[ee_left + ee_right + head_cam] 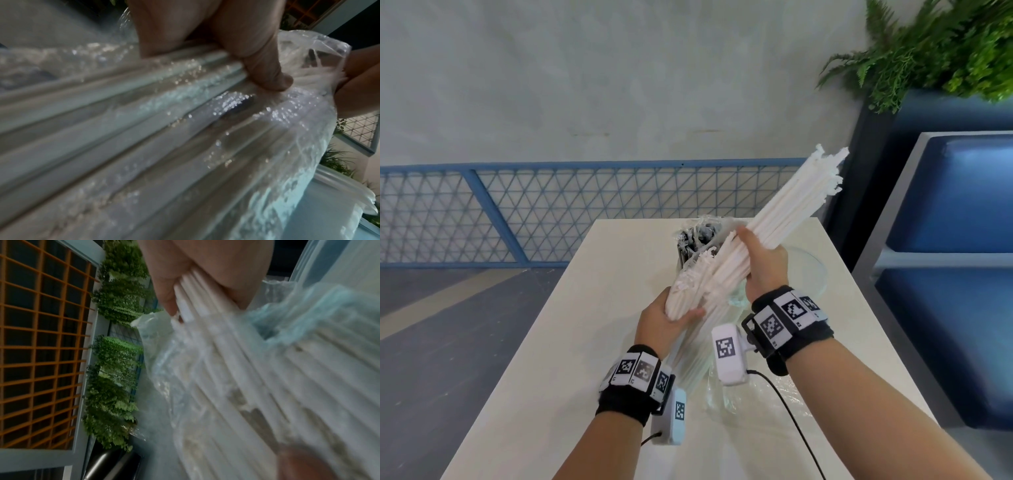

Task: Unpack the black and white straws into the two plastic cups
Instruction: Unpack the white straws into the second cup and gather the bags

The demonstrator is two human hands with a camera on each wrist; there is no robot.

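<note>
Our right hand (763, 263) clasps a fan of white straws (784, 212) above the clear cup (815, 270); our left hand (667, 318) grips the bag (688, 356). Loose straws may slip and scatter.

Grey wall (585, 68), blue mesh railing (551, 212), white table (571, 325), blue bench (955, 240), ferns (928, 51)

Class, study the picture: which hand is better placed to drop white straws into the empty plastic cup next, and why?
Probably the right hand: it grips a pulled-out bunch of white straws right beside the clear cup. The left hand holds the bag.
</note>
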